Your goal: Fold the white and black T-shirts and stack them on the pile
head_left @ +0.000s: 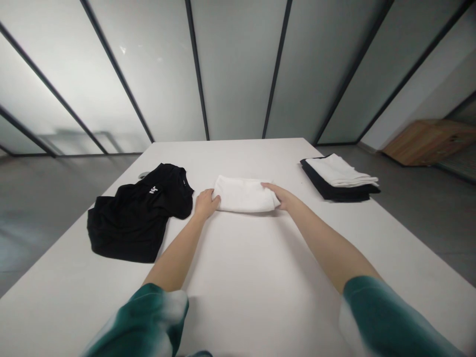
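A folded white T-shirt point(243, 195) lies as a flat rectangular bundle in the middle of the table. My left hand point(207, 203) grips its left edge, thumb on top and the other fingers partly hidden. At the opposite end my right hand point(278, 195) holds the right edge, where a corner of the fabric sticks out loosely. The near edge of the bundle appears slightly raised on the right. Left of my left hand, a black T-shirt point(137, 213) with a small white logo is spread in loose folds, its collar towards the middle.
The white table point(245, 277) reaches away towards frosted glass panels point(238, 69). On its right side, folded white cloth point(340, 170) rests on folded black cloth point(334, 192). A small pale object point(143, 175) shows behind the black T-shirt. Beyond stands a wooden cabinet point(427, 141).
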A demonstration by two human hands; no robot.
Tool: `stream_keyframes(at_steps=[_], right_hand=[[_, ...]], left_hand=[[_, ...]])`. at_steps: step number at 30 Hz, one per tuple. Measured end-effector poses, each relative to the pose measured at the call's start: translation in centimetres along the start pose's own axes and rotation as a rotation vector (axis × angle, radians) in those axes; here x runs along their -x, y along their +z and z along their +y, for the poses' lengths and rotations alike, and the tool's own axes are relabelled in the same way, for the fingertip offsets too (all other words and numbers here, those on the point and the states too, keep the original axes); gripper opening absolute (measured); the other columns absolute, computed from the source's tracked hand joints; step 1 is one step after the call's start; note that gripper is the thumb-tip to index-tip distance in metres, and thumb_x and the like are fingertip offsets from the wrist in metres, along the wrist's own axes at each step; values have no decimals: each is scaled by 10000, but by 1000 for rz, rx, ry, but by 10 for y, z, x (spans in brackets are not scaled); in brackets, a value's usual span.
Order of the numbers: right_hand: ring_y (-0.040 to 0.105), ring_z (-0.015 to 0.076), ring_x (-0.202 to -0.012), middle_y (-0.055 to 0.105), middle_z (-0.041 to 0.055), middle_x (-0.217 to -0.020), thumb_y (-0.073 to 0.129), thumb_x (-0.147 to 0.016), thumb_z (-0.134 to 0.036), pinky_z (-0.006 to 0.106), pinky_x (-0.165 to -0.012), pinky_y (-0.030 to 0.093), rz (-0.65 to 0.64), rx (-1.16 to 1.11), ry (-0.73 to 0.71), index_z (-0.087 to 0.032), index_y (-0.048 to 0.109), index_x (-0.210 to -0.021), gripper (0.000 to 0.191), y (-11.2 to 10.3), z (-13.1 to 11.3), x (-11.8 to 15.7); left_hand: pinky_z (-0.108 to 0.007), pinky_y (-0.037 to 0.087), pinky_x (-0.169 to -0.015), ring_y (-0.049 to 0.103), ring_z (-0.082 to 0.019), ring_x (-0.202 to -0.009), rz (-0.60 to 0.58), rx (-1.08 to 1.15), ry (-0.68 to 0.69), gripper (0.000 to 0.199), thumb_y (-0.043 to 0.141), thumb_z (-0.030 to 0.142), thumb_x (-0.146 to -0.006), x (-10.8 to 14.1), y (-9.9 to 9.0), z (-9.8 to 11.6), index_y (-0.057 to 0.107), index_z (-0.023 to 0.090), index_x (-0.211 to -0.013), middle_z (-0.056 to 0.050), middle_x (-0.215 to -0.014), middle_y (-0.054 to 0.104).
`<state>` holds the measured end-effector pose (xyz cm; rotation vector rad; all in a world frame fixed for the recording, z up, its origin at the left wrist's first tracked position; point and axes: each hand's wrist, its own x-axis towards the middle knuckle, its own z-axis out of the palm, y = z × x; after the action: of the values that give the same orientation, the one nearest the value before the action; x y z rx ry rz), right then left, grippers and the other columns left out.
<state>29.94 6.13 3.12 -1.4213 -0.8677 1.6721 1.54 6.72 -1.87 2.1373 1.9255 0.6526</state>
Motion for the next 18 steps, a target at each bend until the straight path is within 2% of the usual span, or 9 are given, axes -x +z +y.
stream_keyframes(at_steps=[2, 4, 7, 12, 15, 18], right_hand=[[696, 198, -742, 747, 68, -792, 650, -762, -169, 319, -733, 578, -10, 49, 36, -183, 665, -925, 165, 4, 2, 5], [687, 193, -709, 743, 72, -776, 635, -714, -100, 297, -691, 574, -8, 23, 5, -169, 670, -904, 205, 3, 1, 14], [665, 193, -633, 720, 63, -712, 626, -716, -128, 283, -596, 563, 59, -95, -103, -171, 660, -830, 127, -12, -7, 41], [625, 143, -536, 680, -11, -682, 647, -671, -95, 235, -465, 517, 218, -447, -399, -215, 588, -774, 169, -57, -46, 112], [556, 101, -445, 618, -47, -617, 581, -632, -41, 200, -383, 449, 323, -646, -585, -216, 537, -738, 210, -87, -76, 152], [522, 72, -433, 539, -66, -577, 523, -662, -17, 178, -389, 425, 414, -778, -825, -210, 524, -717, 201, -121, -102, 167]], left_hand=[[-439, 418, -1059, 577, -325, -1228, 17, 43, -5, 443, 510, 344, -900, 0, 1, -2, 596, 116, -1271, -190, -1306, 630], [-425, 423, -1058, 585, -307, -1222, 46, 116, -10, 432, 525, 352, -903, -1, 2, -4, 596, 133, -1269, -177, -1303, 634], [-406, 440, -1043, 603, -275, -1193, 82, 229, -32, 414, 512, 369, -929, -2, 4, -8, 590, 145, -1268, -164, -1298, 638], [-417, 455, -1031, 613, -277, -1169, 75, 240, -18, 384, 512, 389, -929, -4, 5, -11, 621, 146, -1205, -159, -1253, 657], [-428, 464, -1019, 618, -285, -1155, 67, 208, -11, 386, 512, 389, -923, -4, 6, -12, 627, 140, -1194, -160, -1241, 663], [-432, 463, -1020, 623, -288, -1144, 69, 181, -4, 384, 513, 389, -919, -5, 5, -12, 631, 139, -1185, -160, -1230, 667]])
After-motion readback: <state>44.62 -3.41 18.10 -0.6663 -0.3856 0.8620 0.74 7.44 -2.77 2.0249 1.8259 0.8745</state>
